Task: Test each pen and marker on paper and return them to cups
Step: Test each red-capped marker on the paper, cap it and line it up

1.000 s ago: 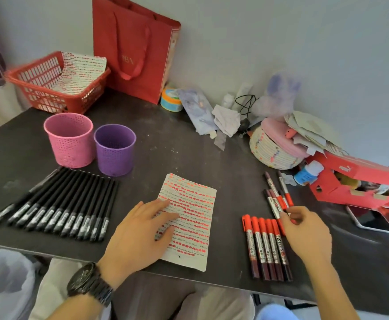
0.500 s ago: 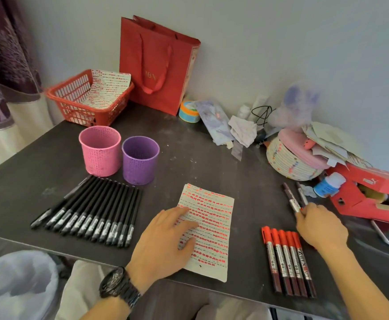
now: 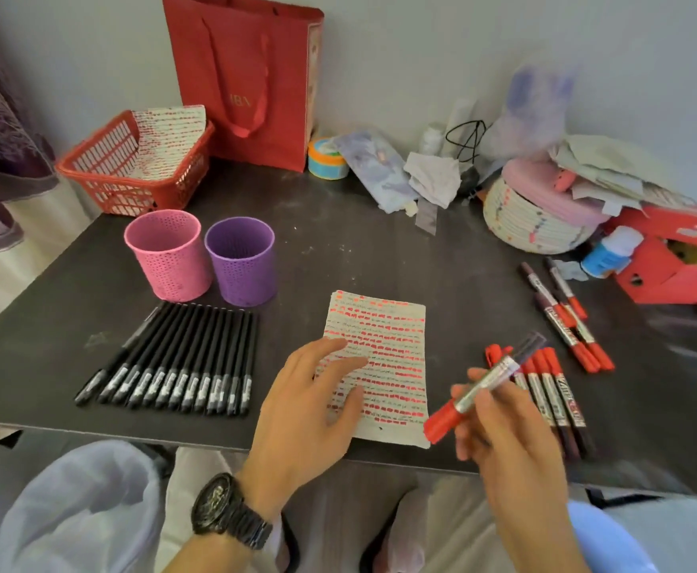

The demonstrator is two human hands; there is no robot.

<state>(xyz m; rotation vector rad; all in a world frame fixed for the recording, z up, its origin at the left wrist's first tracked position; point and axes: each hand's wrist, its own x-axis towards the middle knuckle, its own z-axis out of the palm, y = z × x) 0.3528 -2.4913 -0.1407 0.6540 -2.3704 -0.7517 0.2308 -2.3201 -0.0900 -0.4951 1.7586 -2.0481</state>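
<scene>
The right hand [image 3: 504, 436] pinches a red-capped, silver-barrelled marker [image 3: 497, 374] in curled fingers, holding it tilted above the dark tabletop [image 3: 380, 262], cap end just beside the white paper sheet striped with red dashes [image 3: 384, 337]. The left hand [image 3: 305, 411] rests flat on that sheet, fingers straight. A perforated pink cup [image 3: 169, 254] and a perforated purple cup [image 3: 241, 262] stand side by side at far left.

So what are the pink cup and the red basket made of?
The pink cup looks like plastic. It has a dull finish and tiny punched holes all over its wall. The red basket is probably plastic too. It is a bit shinier and moulded into an open grid of thin bars.
</scene>
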